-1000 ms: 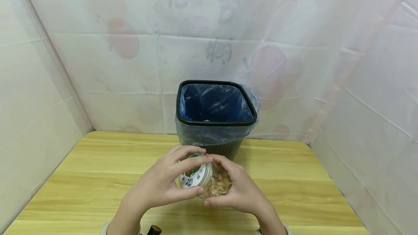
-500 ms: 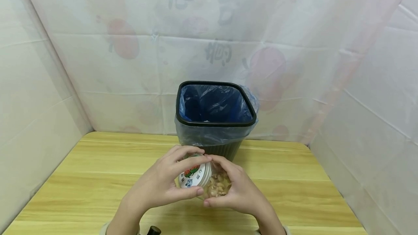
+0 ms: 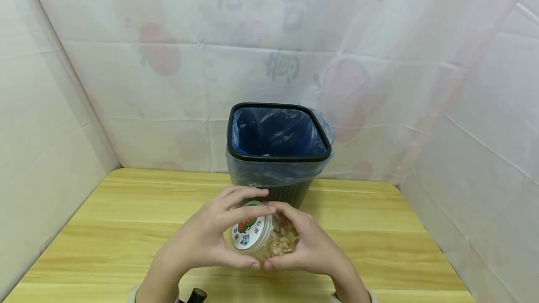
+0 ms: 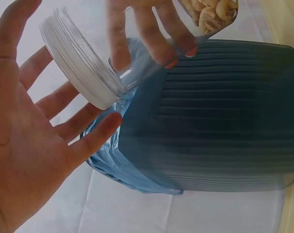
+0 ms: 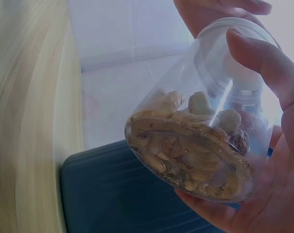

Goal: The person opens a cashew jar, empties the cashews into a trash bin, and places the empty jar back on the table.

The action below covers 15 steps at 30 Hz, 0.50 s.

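A clear plastic jar with cashew nuts in its lower part is held tilted in the air, its base toward the right in the head view. My right hand grips the jar's body, thumb on the near side and fingers round the far side. The white lid, printed with a red and green picture, sits on the jar's mouth. Around the lid arches my left hand, its fingers spread and fairly straight. In the left wrist view its palm stands apart from the lid.
Behind the hands a dark ribbed trash bin stands on the wooden table, lined with a blue plastic bag. Pale printed cloth encloses the back and sides. A black cylindrical end shows at the bottom edge by the left wrist.
My left fingers and thumb have spread wider, the thumb dropping off the lid's near edge, so more of the lid shows. The right hand keeps its grip on the jar almost unmoved.
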Tool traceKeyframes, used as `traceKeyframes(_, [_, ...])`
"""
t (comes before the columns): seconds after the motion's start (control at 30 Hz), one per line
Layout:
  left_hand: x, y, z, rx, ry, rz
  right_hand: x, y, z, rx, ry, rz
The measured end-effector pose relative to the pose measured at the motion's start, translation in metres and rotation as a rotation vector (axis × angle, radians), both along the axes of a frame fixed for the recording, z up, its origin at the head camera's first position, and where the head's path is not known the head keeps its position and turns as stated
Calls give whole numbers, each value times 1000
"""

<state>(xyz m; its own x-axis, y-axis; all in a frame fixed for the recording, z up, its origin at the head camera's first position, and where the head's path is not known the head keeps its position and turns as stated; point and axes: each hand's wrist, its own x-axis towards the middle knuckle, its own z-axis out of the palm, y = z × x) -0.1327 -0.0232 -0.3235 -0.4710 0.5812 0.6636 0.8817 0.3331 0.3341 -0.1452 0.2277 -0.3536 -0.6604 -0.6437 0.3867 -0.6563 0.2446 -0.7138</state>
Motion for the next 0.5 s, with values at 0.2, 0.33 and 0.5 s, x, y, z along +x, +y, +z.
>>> traceKeyframes(0.2, [2, 0, 1, 7, 17, -71, 0, 1, 0, -12, -33, 17])
traceKeyframes(0.33, [2, 0, 1, 7, 10, -79, 0, 2, 0, -22, -42, 21])
traceKeyframes(0.5, [2, -1, 1, 4, 0, -72, -1, 3, 2, -20, -35, 10])
